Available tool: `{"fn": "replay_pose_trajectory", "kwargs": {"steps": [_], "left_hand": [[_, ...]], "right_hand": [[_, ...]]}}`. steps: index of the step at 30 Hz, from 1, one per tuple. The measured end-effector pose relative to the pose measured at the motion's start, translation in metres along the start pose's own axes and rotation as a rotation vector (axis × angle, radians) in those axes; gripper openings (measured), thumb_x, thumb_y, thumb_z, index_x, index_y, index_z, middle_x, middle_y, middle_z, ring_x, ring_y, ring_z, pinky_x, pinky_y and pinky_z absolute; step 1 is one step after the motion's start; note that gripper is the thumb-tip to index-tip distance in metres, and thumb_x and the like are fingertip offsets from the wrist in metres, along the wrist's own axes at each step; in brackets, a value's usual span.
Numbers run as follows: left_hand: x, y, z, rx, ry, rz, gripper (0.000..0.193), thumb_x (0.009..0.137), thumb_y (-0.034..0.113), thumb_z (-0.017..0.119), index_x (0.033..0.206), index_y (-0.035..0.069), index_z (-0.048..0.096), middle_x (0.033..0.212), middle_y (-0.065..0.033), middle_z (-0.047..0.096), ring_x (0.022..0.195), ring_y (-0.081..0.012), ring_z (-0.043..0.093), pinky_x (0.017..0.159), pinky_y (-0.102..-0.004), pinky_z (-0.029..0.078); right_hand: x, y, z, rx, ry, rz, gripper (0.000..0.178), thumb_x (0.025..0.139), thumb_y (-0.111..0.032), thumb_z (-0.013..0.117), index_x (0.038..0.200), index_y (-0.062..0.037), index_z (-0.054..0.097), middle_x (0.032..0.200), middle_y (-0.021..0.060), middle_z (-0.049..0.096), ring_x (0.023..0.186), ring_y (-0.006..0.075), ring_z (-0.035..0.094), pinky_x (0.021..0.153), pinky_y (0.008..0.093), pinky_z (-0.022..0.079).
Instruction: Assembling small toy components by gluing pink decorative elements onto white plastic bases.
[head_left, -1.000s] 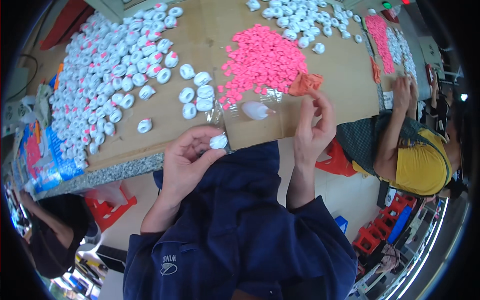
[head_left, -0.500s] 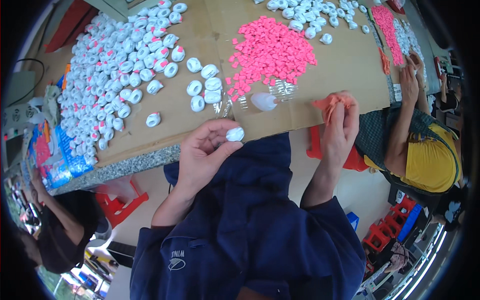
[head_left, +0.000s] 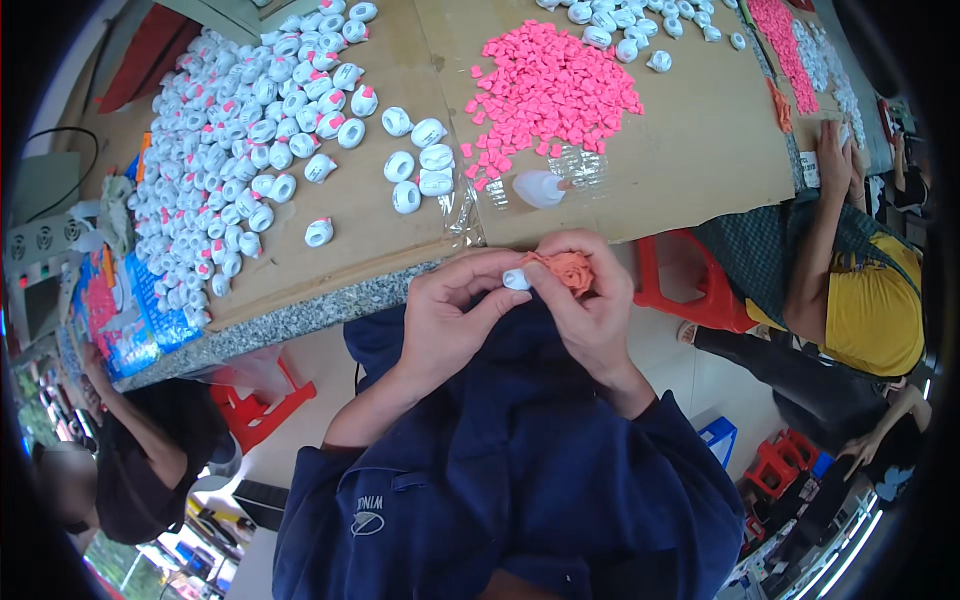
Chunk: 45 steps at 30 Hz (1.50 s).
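My left hand [head_left: 455,312] pinches a small white rounded plastic piece [head_left: 516,279] between thumb and fingers, just off the table's front edge. My right hand [head_left: 590,305] grips a crumpled orange cloth [head_left: 570,271] and presses it against that piece, with the thumb beside it. Beyond my hands, a translucent squeeze bottle [head_left: 539,188] lies on its side. Past it spreads a heap of small pink pieces [head_left: 555,90]. Left of the heap stand several loose white ring-shaped pieces [head_left: 399,166]. One with a pink tip [head_left: 319,232] sits apart, nearer the edge.
A large pile of white pieces, many pink-tipped [head_left: 240,140], covers the left of the cardboard-topped table [head_left: 700,150]. More white pieces [head_left: 630,25] lie at the back. A co-worker in yellow [head_left: 875,310] sits at right, another person [head_left: 150,450] at left. A red stool [head_left: 690,285] stands below the edge.
My right hand has come left and down with the orange cloth, from above the table to the white piece. My left hand has shifted slightly right, still holding the piece.
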<state>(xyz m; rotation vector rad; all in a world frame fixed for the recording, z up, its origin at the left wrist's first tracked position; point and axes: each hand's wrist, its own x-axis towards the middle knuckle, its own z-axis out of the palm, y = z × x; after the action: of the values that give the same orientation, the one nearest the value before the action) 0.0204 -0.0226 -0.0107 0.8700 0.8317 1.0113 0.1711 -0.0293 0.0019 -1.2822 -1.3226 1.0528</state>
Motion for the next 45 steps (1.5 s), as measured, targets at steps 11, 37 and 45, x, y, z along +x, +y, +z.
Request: {"fn": "replay_pose_trajectory", "kwargs": {"steps": [11,37,45], "left_hand": [[0.0,0.008,0.0,0.026,-0.02,-0.075,0.034,0.075,-0.011,0.061,0.108,-0.006,0.053,0.101,-0.0128,0.061,0.092,-0.0156,0.06,0.083,-0.0253,0.048],[0.002,0.01,-0.006,-0.044,0.017,-0.022,0.029,0.078,-0.012,0.057,0.106,-0.005,0.058,0.11,-0.0117,0.055,0.096,-0.0164,0.058,0.085,-0.0248,0.048],[0.004,0.015,-0.01,0.304,-0.028,0.033,0.028,0.077,-0.004,0.062,0.104,0.002,0.063,0.102,-0.0086,0.059,0.087,-0.0127,0.058,0.075,-0.0229,0.048]], "right_hand": [[0.047,-0.002,-0.081,-1.036,0.602,-0.217,0.029,0.076,-0.005,0.067,0.103,-0.0023,0.055,0.104,0.0123,0.054,0.095,0.0211,0.053,0.081,0.0291,0.043],[0.006,-0.018,-0.014,0.054,-0.178,0.223,0.023,0.08,0.004,0.06,0.1,0.004,0.05,0.085,0.0078,0.06,0.081,0.0108,0.059,0.073,0.0215,0.046],[0.012,-0.018,-0.012,0.088,-0.146,0.321,0.012,0.077,0.0,0.065,0.088,0.0016,0.06,0.073,0.0041,0.062,0.074,0.0092,0.057,0.066,0.021,0.045]]}}
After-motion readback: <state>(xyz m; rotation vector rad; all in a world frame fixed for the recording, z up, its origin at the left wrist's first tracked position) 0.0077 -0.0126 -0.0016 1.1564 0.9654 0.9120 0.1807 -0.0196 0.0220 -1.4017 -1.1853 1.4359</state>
